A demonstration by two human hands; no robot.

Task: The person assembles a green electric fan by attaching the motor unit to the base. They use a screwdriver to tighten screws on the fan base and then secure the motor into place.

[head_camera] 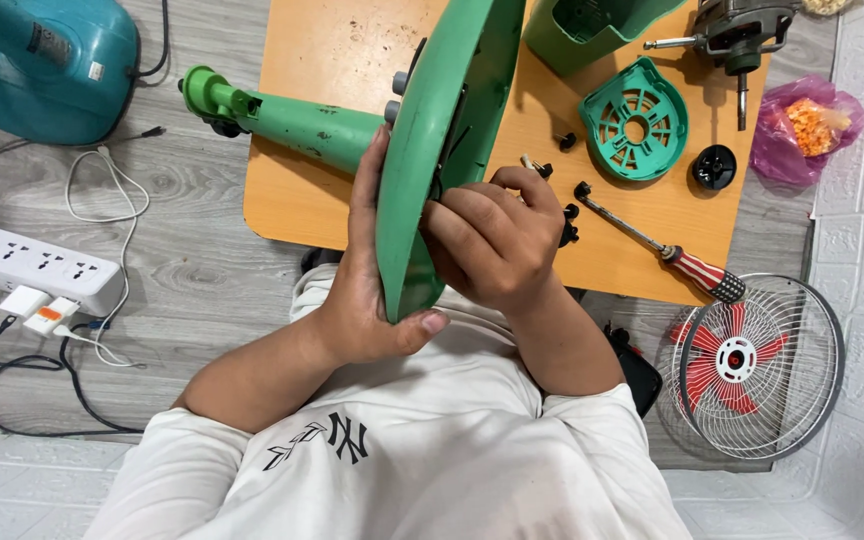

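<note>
Left hand grips green fan base rim, tilted on edge over desk. Right hand fingers pinch inside underside, likely a small part. Base may slip, screws roll off.

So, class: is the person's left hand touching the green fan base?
Touching. The head view shows the left hand gripping the green fan base, palm against its outer face and thumb wrapped round its lower edge.
</note>
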